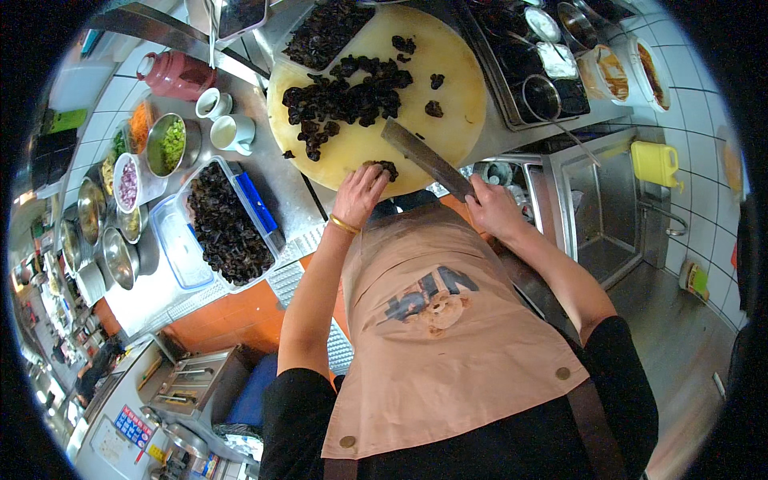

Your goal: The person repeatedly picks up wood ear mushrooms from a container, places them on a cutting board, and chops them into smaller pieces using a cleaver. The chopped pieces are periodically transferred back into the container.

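My right hand (493, 207) grips the handle of a cleaver (427, 157), whose blade lies flat-looking over a round yellowish cutting board (456, 66). Near the board's close edge my left hand (362, 191) has its fingers on a small piece of dark wood ear fungus (387, 168). A larger pile of the fungus (354, 90) spreads over the middle and left of the board, with a few loose pieces to its right. At the board's far left edge a clear container (327, 33) holds more. Left of the board stands a plastic tub full of dark fungus (231, 228).
Bowls of chopped celery-like greens (173, 144) and diced onion (128, 183), a mug (231, 133) and a red jug (180, 75) stand at left. At right are a black tray with a ladle (541, 99), sauce tubs (651, 72), a sink (603, 204) and a yellow jug (653, 163).
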Demonstrator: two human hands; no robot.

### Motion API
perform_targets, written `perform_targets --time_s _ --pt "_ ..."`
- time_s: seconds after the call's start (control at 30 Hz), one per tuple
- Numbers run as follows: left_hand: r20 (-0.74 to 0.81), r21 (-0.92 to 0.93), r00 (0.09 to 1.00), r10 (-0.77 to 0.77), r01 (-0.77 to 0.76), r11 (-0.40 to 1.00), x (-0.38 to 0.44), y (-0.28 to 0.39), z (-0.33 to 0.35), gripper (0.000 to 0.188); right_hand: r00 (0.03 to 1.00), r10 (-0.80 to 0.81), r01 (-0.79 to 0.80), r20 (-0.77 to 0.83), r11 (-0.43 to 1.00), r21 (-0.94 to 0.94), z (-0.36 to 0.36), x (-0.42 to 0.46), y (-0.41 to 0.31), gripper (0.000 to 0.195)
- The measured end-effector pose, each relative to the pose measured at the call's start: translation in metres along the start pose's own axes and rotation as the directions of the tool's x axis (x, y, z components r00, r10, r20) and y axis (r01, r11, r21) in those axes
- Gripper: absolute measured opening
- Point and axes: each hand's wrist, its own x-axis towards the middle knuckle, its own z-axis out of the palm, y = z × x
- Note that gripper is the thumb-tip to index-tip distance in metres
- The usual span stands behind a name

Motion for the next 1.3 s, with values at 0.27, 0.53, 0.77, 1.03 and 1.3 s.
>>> perform_targets --time_s 0.27,0.53,0.77,1.03,1.3 --pt "0.025 0.011 1.0 0.0 0.0 1.0 0.007 0.002 0.006 0.035 0.975 -0.201 0.172 -0.097 0.954 -0.244 -0.009 -0.01 -0.01 0.012" --pt "0.001 0.075 0.999 -0.038 0.038 0.996 0.013 0.012 0.007 0.028 0.973 -0.232 0.226 0.023 0.912 -0.342 -0.006 -0.017 -0.021 0.04" --pt "0.027 0.047 0.997 -0.071 0.069 0.996 0.01 0.012 0.014 0.029 0.983 -0.171 0.185 0.072 0.938 -0.294 0.012 0.0 -0.02 0.031" --pt "-0.065 -0.042 0.995 -0.08 0.077 0.996 0.011 0.014 0.008 0.031 0.988 -0.149 0.141 -0.032 0.974 -0.177 0.015 0.01 -0.009 0.021" --pt "-0.074 -0.041 0.994 -0.075 0.072 0.997 0.01 0.013 0.01 0.03 0.98 -0.188 0.198 0.063 0.948 -0.249 -0.003 -0.005 -0.027 0.019"
